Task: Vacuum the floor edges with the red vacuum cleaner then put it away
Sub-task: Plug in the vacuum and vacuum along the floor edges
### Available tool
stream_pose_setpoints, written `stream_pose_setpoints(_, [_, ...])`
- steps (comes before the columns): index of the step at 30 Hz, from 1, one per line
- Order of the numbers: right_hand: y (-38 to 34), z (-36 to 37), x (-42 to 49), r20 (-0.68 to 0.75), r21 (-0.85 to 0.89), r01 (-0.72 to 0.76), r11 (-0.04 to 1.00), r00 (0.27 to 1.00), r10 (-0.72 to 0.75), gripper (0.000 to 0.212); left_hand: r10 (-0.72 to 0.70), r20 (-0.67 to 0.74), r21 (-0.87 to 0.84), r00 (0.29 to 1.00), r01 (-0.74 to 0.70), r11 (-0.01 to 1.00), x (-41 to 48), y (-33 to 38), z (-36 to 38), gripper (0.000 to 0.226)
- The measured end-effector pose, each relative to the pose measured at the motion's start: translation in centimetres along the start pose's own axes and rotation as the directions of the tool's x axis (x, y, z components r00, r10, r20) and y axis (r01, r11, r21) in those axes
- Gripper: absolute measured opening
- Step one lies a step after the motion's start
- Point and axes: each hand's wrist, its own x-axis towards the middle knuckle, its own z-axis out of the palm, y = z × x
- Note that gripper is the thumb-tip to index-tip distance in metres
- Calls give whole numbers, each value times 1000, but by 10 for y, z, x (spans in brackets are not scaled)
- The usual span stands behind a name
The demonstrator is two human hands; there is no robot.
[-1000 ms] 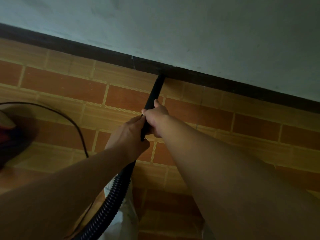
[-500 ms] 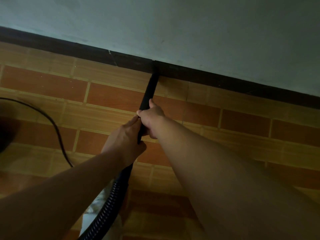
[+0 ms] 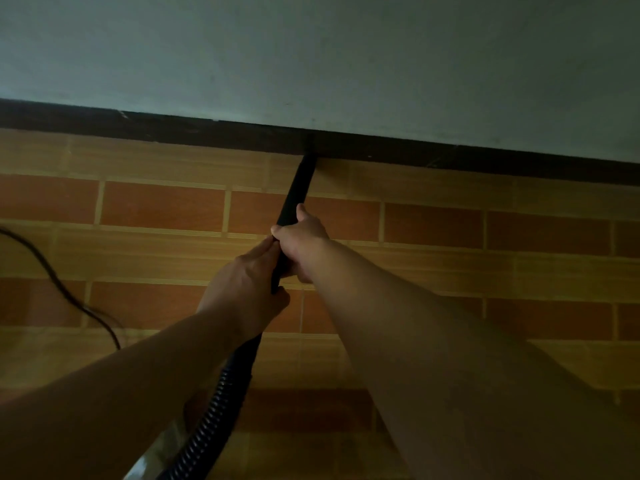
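Observation:
A black vacuum nozzle point(image 3: 299, 187) points away from me, its tip touching the dark skirting board point(image 3: 207, 131) where the tiled floor meets the wall. My right hand point(image 3: 303, 242) grips the nozzle's near end from the right. Just behind it, my left hand point(image 3: 247, 287) grips the tube from the left. The black ribbed hose point(image 3: 214, 414) runs from my hands down to the bottom edge. The red vacuum body is out of view.
A thin black power cord point(image 3: 59, 287) curves across the brown and orange tiled floor point(image 3: 450, 271) at the left. The pale wall point(image 3: 346, 57) fills the top. Something pale lies on the floor under the hose point(image 3: 156, 455).
The nozzle tip has slid to the right along the skirting board, with both hands still gripping it. The red vacuum body at the left edge has passed out of view.

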Motion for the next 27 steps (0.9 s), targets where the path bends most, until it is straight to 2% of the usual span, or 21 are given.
stream_pose_setpoints(6, [10, -43, 3, -19, 26, 11, 1000, 1000, -10, 80, 14, 6, 15, 1000, -14, 1000, 11, 39, 21, 64])
stream_pose_setpoints(19, [29, -136, 11, -62, 133, -3, 991, 998, 12, 79, 91, 49, 60, 995, -94, 994, 42, 107, 66, 73])
stream_pose_setpoints(27, [39, -203, 15, -81, 222, -17, 975, 996, 36, 79, 131, 118, 88, 984, -141, 986, 69, 155, 94, 70])
